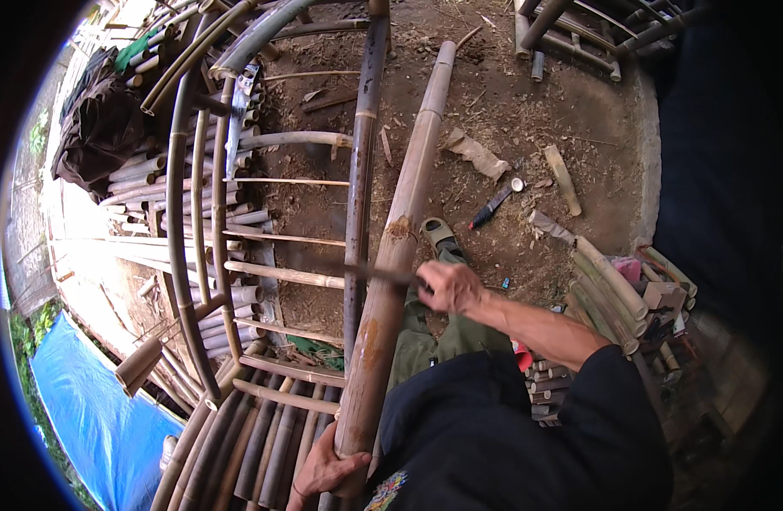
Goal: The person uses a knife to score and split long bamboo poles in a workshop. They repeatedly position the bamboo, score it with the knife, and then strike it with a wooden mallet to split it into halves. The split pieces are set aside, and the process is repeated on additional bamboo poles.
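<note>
Bamboo pole [381,319] slants from near to far, just right of the bamboo frame [357,196]. Your left hand [328,464] wraps around its near end. Your right hand [449,287] curls tight around a dark, blurry tool [379,273] crossing the pole's middle.

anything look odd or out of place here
Yes: a dark tool lies loose on the littered dirt floor, where it might get stepped on. The pole in the left hand has a rough, frayed-looking patch at one joint, unlike its smoother stretches.

The tool [381,273] in the right hand [451,287] is blurred
</note>
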### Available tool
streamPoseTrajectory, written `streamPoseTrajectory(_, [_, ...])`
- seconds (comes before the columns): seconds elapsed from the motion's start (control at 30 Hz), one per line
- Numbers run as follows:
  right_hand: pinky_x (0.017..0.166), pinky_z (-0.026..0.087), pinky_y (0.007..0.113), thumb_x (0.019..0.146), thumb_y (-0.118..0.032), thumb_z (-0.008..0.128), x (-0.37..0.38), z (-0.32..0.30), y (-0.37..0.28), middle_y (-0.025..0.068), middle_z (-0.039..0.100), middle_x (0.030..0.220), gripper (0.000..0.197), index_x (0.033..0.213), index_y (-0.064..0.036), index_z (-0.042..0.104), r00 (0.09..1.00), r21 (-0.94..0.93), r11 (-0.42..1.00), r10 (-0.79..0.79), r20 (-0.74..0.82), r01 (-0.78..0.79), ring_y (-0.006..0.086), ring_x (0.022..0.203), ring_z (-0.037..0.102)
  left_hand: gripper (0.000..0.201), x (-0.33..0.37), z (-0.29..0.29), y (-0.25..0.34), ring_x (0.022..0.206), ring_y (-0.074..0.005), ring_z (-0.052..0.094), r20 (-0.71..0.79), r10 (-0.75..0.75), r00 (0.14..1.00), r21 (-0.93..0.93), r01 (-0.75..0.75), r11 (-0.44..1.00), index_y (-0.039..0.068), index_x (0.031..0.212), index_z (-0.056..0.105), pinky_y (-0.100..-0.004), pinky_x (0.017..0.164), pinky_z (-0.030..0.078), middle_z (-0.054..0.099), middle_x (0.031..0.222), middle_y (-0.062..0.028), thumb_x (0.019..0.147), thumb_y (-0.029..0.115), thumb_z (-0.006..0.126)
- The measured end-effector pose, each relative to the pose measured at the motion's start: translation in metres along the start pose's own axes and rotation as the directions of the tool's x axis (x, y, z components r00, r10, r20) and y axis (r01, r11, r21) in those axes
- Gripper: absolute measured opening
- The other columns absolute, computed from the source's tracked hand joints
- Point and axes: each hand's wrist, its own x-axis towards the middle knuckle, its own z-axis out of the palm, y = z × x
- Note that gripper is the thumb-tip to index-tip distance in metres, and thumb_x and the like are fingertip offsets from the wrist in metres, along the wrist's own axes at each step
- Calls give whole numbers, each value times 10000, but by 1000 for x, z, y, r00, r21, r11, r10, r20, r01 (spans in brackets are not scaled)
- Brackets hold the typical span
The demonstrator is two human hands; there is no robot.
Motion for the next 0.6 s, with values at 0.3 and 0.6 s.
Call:
streamPoseTrajectory(0.3, [484,548,390,806,-163,691,13,-25,8,88,574,693,195,848,-79,520,973,-101,977,-200,-113,189,246,608,647,807,8,-2,9,1138,-229,598,39,-107,993,8,107,994,-57,1361,451,-362,987,466,637,1209,-169,752,297,846])
streamPoseTrajectory(0.6, [534,534,402,823,-193,687,22,-18,44,119,598,767,192,847,-79,535,991,-177,983,-61,-120,39,287,625,641,748,6,1,12,1126,-192,585,135,-164,977,-214,190,958,-46,1379,434,-342,995,460,624,1202,-123,786,190,824])
